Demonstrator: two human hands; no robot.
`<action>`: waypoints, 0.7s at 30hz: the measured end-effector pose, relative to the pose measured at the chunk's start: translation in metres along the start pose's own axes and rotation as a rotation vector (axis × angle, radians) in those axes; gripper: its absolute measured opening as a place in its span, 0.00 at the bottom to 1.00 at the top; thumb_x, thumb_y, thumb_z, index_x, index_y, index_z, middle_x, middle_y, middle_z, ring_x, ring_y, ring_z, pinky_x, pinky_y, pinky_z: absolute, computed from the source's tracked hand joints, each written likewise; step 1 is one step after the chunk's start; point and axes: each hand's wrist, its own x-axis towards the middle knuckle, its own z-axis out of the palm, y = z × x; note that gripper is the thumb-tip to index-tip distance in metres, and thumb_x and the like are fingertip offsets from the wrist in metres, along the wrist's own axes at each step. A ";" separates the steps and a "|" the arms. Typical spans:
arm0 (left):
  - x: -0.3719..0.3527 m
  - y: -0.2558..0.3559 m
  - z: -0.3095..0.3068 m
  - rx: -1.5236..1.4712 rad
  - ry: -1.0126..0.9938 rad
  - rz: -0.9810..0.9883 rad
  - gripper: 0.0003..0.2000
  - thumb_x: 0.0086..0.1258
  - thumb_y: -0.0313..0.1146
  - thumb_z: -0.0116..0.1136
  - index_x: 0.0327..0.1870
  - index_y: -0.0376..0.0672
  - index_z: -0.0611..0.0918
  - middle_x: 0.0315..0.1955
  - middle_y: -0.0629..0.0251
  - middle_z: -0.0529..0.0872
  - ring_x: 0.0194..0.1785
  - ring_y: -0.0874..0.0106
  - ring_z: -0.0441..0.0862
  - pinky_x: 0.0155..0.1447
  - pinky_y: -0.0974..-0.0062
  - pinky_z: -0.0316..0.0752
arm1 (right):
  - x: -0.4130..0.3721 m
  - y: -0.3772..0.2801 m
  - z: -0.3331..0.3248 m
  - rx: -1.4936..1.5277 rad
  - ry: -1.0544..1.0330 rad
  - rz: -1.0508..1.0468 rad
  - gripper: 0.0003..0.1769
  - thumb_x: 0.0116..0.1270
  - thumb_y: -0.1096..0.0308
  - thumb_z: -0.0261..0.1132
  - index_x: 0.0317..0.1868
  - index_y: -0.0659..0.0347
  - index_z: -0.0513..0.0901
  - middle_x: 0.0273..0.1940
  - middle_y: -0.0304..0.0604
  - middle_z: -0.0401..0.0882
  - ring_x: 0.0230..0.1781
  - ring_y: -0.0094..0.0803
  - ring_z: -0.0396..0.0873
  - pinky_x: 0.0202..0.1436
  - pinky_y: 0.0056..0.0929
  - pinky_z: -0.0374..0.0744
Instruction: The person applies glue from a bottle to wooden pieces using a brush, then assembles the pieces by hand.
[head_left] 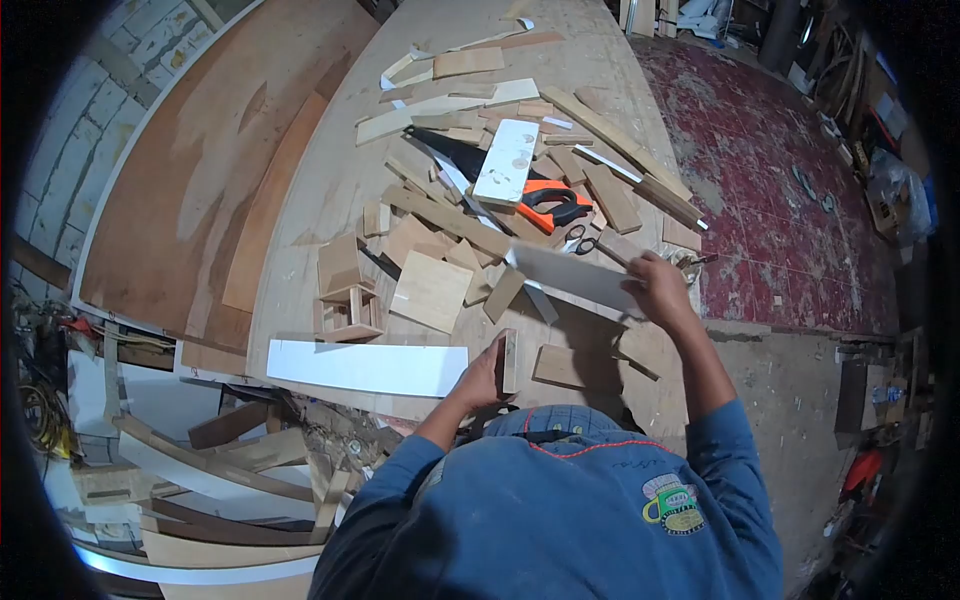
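Note:
My right hand [660, 290] is closed on the end of a thin pale board [575, 277], which is raised at a tilt over the bench. Low at the bench's near edge, my left hand [484, 377] grips a small wooden piece [511, 362] standing on its narrow side. A long white strip [365, 370] lies to the left of that hand. Farther left is a small open wooden box [350, 312], beside a square of plywood [432, 290]. A flat wooden block [577, 368] rests between my hands.
Wood offcuts cover the middle of the workbench [330, 200]. Among them lie an orange-handled handsaw [553, 204], scissors [580, 241] and a white-faced block [507, 160]. A container with a brush [688, 262] stands at the right edge. Large brown panels [200, 170] lean on the left.

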 end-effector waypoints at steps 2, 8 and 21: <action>-0.002 0.001 0.000 -0.010 0.007 -0.001 0.56 0.38 0.35 0.75 0.72 0.46 0.52 0.60 0.48 0.72 0.62 0.50 0.73 0.65 0.63 0.69 | -0.024 0.041 0.001 0.146 0.012 -0.019 0.13 0.51 0.69 0.72 0.36 0.63 0.80 0.34 0.48 0.77 0.35 0.49 0.77 0.40 0.39 0.77; -0.007 -0.025 -0.002 -0.172 0.160 -0.014 0.55 0.33 0.38 0.78 0.70 0.42 0.59 0.58 0.52 0.74 0.62 0.56 0.72 0.65 0.64 0.67 | -0.102 0.065 -0.041 0.346 -0.303 0.077 0.14 0.51 0.71 0.73 0.34 0.67 0.78 0.31 0.48 0.75 0.30 0.38 0.77 0.34 0.35 0.73; 0.000 -0.008 -0.013 -0.074 -0.012 0.001 0.60 0.36 0.32 0.76 0.75 0.41 0.49 0.66 0.50 0.69 0.67 0.60 0.70 0.68 0.69 0.65 | -0.112 0.031 -0.004 0.079 0.063 0.117 0.09 0.51 0.75 0.68 0.31 0.62 0.77 0.33 0.49 0.75 0.35 0.52 0.78 0.36 0.43 0.75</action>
